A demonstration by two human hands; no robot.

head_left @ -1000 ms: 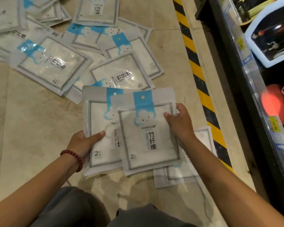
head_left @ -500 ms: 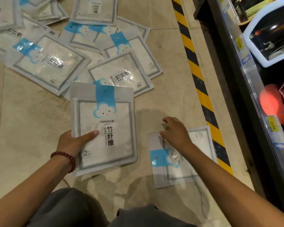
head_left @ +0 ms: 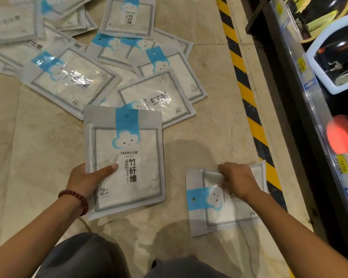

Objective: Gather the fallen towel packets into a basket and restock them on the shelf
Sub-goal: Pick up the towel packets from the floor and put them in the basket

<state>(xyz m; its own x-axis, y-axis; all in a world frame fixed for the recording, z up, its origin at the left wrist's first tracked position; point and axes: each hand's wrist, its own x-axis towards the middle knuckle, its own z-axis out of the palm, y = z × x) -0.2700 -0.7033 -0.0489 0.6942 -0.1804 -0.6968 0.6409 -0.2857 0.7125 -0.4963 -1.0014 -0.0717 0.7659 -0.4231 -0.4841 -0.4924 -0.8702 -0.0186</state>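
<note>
Polished beige stone floor (head_left: 38,157) is serving as the work surface, and the person is crouching over it, grey trousers (head_left: 84,255) showing at the bottom edge. Left hand (head_left: 84,177), red bead bracelet (head_left: 76,197) at the wrist, is gripping a flat grey-and-white plastic towel packet with a blue cloud strip (head_left: 127,161), thumb clamped across the front and fingers hidden behind; another packet's edge is peeking out beneath it. Right hand (head_left: 237,180) is curling its fingers over the far edge of a lone matching packet (head_left: 219,207) lying flat on the floor, and the film is bunching in that pinch. Judgement: the film is looking slick, so pinching the sealed border, peeling one edge up, then squaring it onto the left-hand stack is looking safest. Farther out, a loose overlapping heap of identical packets (head_left: 68,77) is waiting. Yellow-and-black hazard tape (head_left: 247,93) is running along the right. Beyond it a dark shelf rail (head_left: 309,97) is carrying a yellow price tag (head_left: 344,166) and a white-rimmed tub (head_left: 333,57). No basket is showing.
</note>
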